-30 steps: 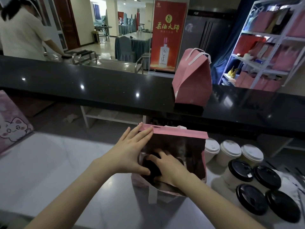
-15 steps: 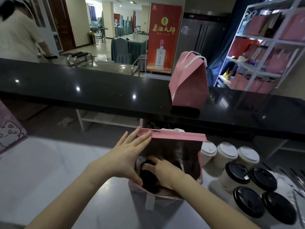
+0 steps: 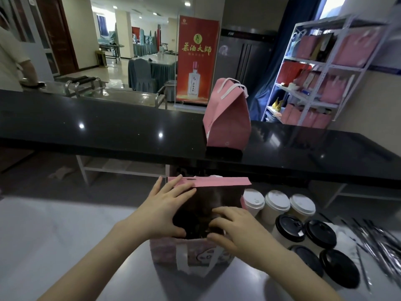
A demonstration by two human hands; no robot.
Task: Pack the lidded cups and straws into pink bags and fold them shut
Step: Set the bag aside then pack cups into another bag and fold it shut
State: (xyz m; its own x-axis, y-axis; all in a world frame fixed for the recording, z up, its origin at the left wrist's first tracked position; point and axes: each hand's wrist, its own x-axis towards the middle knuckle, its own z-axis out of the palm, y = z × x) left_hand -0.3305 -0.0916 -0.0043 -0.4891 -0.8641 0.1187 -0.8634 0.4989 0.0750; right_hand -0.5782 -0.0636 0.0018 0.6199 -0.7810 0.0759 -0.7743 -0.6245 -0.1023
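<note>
An open pink bag (image 3: 219, 181) stands on the white table in front of me, its inside dark. My left hand (image 3: 165, 211) holds the bag's left wall, fingers along the outside and thumb inside the mouth. My right hand (image 3: 236, 231) grips the near rim, fingers reaching over into the mouth and thumb on the outer face. What is in the bag is too dark to make out. To the right stand three white-lidded cups (image 3: 277, 203) and several black-lidded cups (image 3: 319, 232). Wrapped straws (image 3: 379, 242) lie at the far right.
A folded pink bag (image 3: 227, 124) stands on the black counter (image 3: 108, 127) behind the table. A white shelf rack (image 3: 321, 79) with more pink bags is at the back right. A person stands at the far left behind the counter.
My right hand has come up from deep inside the bag to its near rim. My left hand stays on the bag's left side.
</note>
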